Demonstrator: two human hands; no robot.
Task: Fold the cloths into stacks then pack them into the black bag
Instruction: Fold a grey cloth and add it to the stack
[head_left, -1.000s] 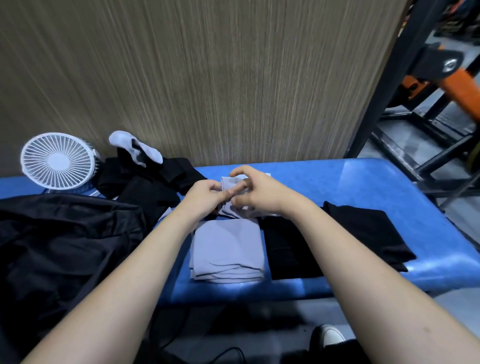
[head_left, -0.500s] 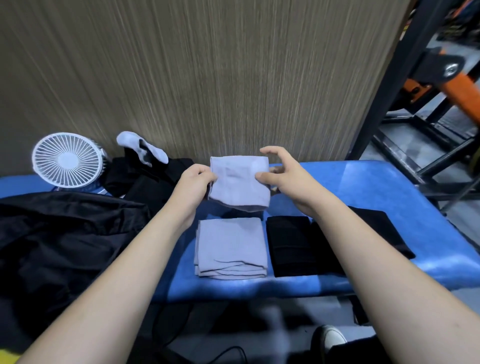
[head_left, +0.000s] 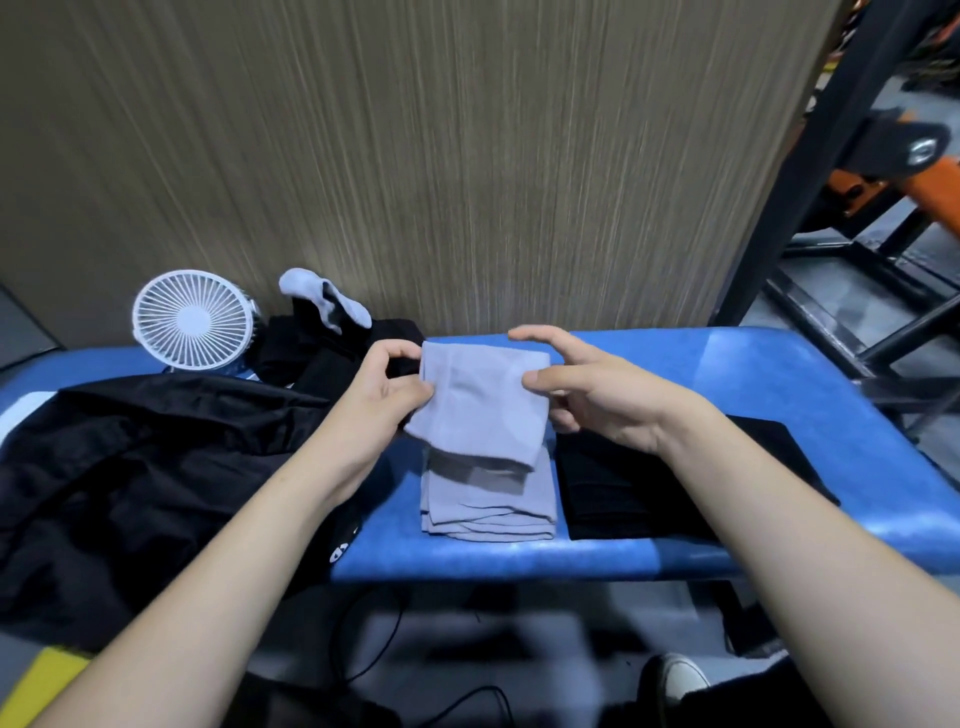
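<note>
A folded grey cloth (head_left: 480, 402) hangs just above a stack of folded grey cloths (head_left: 488, 501) on the blue table (head_left: 753, 374). My left hand (head_left: 384, 387) pinches its left edge. My right hand (head_left: 582, 384) holds its right edge between thumb and lower fingers, the index finger stretched out above. A stack of folded black cloths (head_left: 618, 491) lies right of the grey stack, partly under my right forearm. The black bag (head_left: 130, 483) sprawls over the left of the table.
A white desk fan (head_left: 192, 319) stands at the back left. Beside it lie loose black cloths (head_left: 311, 348) with a white-and-black sock (head_left: 324, 296) on top. A wood-grain wall backs the table. Black and orange metal frames (head_left: 883, 208) stand to the right.
The grey cloth went from bunched between both hands to spread flat and lifted. It now hangs lower, over the grey stack. The camera view shifted left.
</note>
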